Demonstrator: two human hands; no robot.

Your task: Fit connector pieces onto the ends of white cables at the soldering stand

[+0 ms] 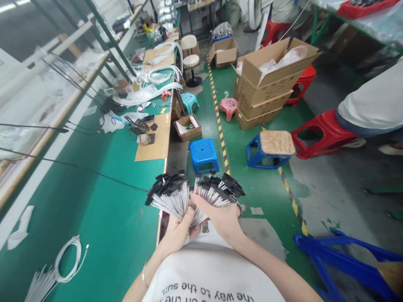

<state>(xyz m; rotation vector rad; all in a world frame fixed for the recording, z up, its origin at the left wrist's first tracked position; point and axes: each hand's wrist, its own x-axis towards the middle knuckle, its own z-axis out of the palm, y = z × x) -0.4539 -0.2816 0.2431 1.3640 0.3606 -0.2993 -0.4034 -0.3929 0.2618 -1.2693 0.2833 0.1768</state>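
A large bundle of white cables point(176, 200) with black connectors at their ends is fanned out in front of my body, beside the edge of the green table point(126, 197). My left hand point(178, 228) is wrapped round the lower part of the bundle, its thumb across the cables. From the right, my right hand point(220, 216) grips the other side, its thumb and fingertips at the middle of the fan. The black connectors point up and away from me, in two spread groups with a narrow gap between them.
Coiled white cable point(67, 260) lies at the table's lower left. A brown board point(157, 142) carries a small device and a phone. On the floor stand a blue stool point(204, 151), a stool with a tan top point(277, 143) and stacked cartons point(261, 92). Someone sits on a red stool point(330, 130).
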